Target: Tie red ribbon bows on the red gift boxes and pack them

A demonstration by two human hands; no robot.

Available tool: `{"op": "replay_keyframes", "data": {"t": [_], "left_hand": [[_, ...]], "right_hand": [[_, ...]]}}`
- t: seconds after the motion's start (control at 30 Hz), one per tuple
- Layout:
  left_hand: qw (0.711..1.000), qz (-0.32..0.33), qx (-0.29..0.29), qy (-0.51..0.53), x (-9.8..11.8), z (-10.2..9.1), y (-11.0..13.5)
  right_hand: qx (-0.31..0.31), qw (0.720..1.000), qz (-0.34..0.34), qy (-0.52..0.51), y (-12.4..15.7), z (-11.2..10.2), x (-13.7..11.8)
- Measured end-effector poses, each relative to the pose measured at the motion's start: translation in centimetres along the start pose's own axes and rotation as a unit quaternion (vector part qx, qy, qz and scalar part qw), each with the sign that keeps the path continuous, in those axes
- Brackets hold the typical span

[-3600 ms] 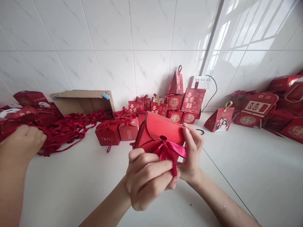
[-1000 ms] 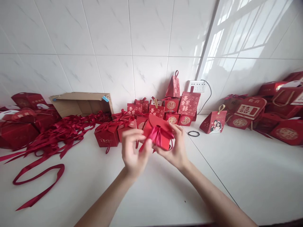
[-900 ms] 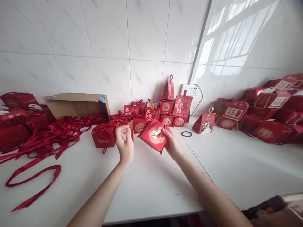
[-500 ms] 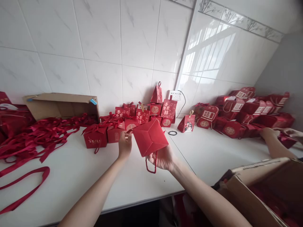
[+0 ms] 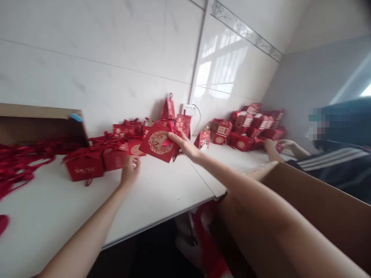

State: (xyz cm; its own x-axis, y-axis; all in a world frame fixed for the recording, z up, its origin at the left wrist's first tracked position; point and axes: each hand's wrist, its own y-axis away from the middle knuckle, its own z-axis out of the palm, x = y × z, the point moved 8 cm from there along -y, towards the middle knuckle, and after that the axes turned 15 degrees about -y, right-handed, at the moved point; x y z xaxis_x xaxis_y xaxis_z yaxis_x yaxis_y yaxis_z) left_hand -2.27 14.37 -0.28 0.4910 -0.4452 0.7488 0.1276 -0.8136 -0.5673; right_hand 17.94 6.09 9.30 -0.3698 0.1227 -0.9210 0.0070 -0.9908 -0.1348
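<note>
My right hand [image 5: 185, 144] holds a red gift box [image 5: 158, 143] up over the table, its fingers closed at the box's upper right edge. The box is tilted, and a face with a round gold pattern shows. My left hand [image 5: 131, 169] is to the left of it, fingers curled in, with nothing visible in them. Just beyond my left hand stand finished-looking red boxes with ribbon bows, a wide one [image 5: 84, 166] and a narrower one [image 5: 115, 159]. More red boxes, among them a tall pointed one [image 5: 168, 109], are behind the held box.
Loose red ribbons [image 5: 17, 166] lie heaped before a cardboard box [image 5: 37, 112] at left. A white power strip [image 5: 189, 109] is by the tiled wall. Red boxes [image 5: 243, 143] are piled at right, near a co-worker's hands [image 5: 272, 148]. A large carton [image 5: 313, 193] stands at the front right.
The red box has turned from its folded plain side to its patterned face, and my right hand now grips its upper edge. My left hand is apart from it. The view has swung right.
</note>
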Motion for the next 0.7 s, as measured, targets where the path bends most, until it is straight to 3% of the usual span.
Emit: {"op": "replay_keyframes", "data": {"t": [0.07, 0.1, 0.2, 0.27, 0.3, 0.43, 0.5, 0.57, 0.67, 0.7], "left_hand": [[0.999, 0.03, -0.041, 0.014, 0.0, 0.9, -0.3], [0.998, 0.05, -0.043, 0.017, 0.3, 1.2, -0.3], [0.979, 0.197, -0.012, -0.047, 4.2, 2.0, 0.9], [0.961, 0.273, 0.001, -0.042, 8.8, 2.6, 3.1], [0.941, 0.335, 0.041, -0.012, 12.1, 2.3, 4.9], [0.882, 0.471, 0.014, 0.028, 24.2, 3.6, 13.9], [0.861, 0.507, -0.04, 0.015, 28.1, 5.0, 19.1], [0.847, 0.526, -0.058, 0.045, 29.7, 5.6, 24.2], [0.746, 0.643, -0.006, 0.174, 29.5, 4.6, 32.1], [0.73, 0.658, -0.031, 0.185, 29.0, 5.0, 33.5]], "right_hand": [[0.042, 0.991, -0.095, 0.081, 1.1, -3.0, -5.1], [0.062, 0.987, -0.111, 0.095, 2.2, -4.5, -7.2], [0.128, 0.989, -0.061, 0.041, 7.6, -8.9, -10.2], [0.18, 0.982, 0.01, -0.046, 12.2, -11.1, -9.5], [0.212, 0.972, 0.046, -0.09, 14.5, -11.9, -8.4], [0.277, 0.926, 0.134, -0.217, 21.0, -13.0, -3.7], [0.284, 0.914, 0.126, -0.261, 22.4, -13.0, -2.8], [0.295, 0.903, 0.095, -0.297, 23.0, -13.4, -2.9], [0.314, 0.892, 0.049, -0.321, 23.9, -14.9, -3.8], [0.316, 0.892, 0.043, -0.319, 24.2, -15.4, -4.1]]}}
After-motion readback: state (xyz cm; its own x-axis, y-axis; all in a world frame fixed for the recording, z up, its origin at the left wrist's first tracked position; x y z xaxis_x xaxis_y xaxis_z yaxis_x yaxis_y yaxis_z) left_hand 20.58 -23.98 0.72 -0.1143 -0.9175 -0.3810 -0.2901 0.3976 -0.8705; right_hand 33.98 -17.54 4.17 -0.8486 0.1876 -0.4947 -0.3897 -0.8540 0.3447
